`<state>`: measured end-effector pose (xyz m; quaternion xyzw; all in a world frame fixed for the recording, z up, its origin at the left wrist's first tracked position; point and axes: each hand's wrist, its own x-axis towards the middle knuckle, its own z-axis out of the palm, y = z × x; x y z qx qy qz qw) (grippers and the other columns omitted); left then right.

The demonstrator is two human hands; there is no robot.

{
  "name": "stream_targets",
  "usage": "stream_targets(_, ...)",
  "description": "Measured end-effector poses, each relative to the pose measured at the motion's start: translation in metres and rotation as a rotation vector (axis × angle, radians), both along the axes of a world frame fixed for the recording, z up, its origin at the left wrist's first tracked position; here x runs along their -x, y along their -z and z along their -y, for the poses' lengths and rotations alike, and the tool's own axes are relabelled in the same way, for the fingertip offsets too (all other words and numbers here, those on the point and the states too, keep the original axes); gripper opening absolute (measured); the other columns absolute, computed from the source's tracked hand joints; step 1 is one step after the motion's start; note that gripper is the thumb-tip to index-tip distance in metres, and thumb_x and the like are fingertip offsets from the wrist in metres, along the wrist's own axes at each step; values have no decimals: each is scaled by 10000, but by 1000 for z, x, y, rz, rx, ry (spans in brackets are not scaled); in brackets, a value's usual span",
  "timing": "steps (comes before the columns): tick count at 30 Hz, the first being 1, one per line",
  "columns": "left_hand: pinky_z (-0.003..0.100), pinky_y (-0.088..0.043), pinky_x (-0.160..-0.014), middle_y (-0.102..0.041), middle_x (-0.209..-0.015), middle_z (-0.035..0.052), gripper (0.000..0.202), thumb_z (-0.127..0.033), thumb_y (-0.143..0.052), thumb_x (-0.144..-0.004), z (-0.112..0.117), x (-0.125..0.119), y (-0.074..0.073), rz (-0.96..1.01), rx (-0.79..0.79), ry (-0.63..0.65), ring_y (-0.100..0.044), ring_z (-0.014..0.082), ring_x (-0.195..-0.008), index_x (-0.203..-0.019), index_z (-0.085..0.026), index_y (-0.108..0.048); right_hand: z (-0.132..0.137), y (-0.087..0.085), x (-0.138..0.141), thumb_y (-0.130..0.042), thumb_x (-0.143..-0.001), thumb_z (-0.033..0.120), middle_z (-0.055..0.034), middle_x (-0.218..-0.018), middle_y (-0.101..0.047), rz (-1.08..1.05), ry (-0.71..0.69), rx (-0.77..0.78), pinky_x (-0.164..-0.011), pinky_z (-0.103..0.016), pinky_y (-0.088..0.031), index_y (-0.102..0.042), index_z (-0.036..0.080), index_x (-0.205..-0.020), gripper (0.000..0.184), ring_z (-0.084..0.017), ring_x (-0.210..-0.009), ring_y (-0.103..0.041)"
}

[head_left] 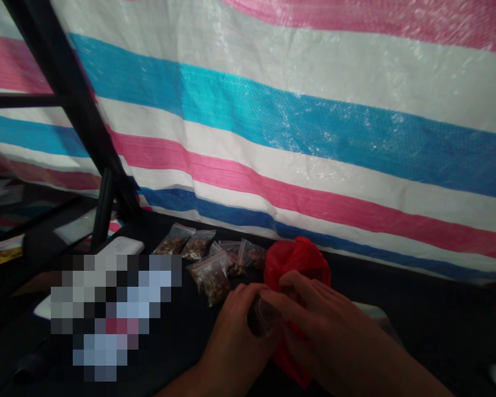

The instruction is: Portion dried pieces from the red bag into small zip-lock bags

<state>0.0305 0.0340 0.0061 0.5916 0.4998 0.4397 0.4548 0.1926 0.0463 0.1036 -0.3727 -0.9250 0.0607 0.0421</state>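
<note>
My left hand [235, 331] is curled round a small clear plastic bag [266, 313], its thumb and fingers closed on the sides. Bent over the same bag, my right hand [326, 320] has its fingertips closed at the upper edge. What the bag contains is hidden by the fingers and the dim light. Right behind my hands is a crumpled red plastic bag [295, 258], and part of it also shows below them. Several small zip bags [215, 274] with brown dried pieces in them lie just beyond my left hand.
A striped plastic sheet [248, 127] hangs behind the black table [177, 342]. A dark metal frame post [74, 105] slants down at left. On the left lie a white box-like object [122, 249] and a blurred-out item. A clear plastic piece [374, 311] lies beyond my right hand.
</note>
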Motion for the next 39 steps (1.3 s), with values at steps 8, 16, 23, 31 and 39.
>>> stream_targets(8, 349, -515, -871, -722, -1006, 45, 255, -113, -697, -768, -5, 2, -9, 38, -4, -17, -677, 246, -952, -981, -247, -737, 6, 3, 5, -486, -722, -122, -83, -1171, -645, -39, -69, -98, -885, -430, -578, -543, 228, -1241, 629, -264, -1046, -657)
stream_targets(16, 325, -537, -819, -728, -1005, 43, 247, -132, -704, -782, -2, -1, -8, 112, 44, 18, -680, 236, -921, -998, -251, -724, 4, 4, 3, -468, -679, -111, -132, -1256, -627, 6, -40, -147, -878, -410, -600, -500, 190, -1338, 725, -280, -1090, -665)
stream_targets(23, 317, -541, -836, -737, -1028, 48, 198, -155, -673, -833, -2, -3, -12, 261, 119, 71, -689, 222, -933, -1020, -218, -689, 5, 1, 6, -498, -676, -103, -133, -1261, -620, -20, -1, -97, -908, -429, -601, -522, 200, -1326, 718, -288, -1118, -652)
stream_targets(31, 296, -509, -774, -646, -925, 31, 131, -352, -551, -978, -3, 1, -13, 180, 12, 4, -633, 199, -863, -981, -222, -567, -6, -26, -21, -473, -964, 64, -55, -1210, -645, -170, 181, 109, -925, -379, -533, -610, 269, -1137, 301, -208, -1045, -651)
stream_targets(39, 299, -523, -740, -664, -930, 23, 164, -318, -645, -907, 4, 2, -13, 82, 124, -56, -662, 217, -852, -981, -256, -512, -21, -4, -23, -493, -904, 25, -82, -1103, -705, 77, 256, 229, -840, -327, -494, -655, 194, -1023, 262, -206, -961, -670)
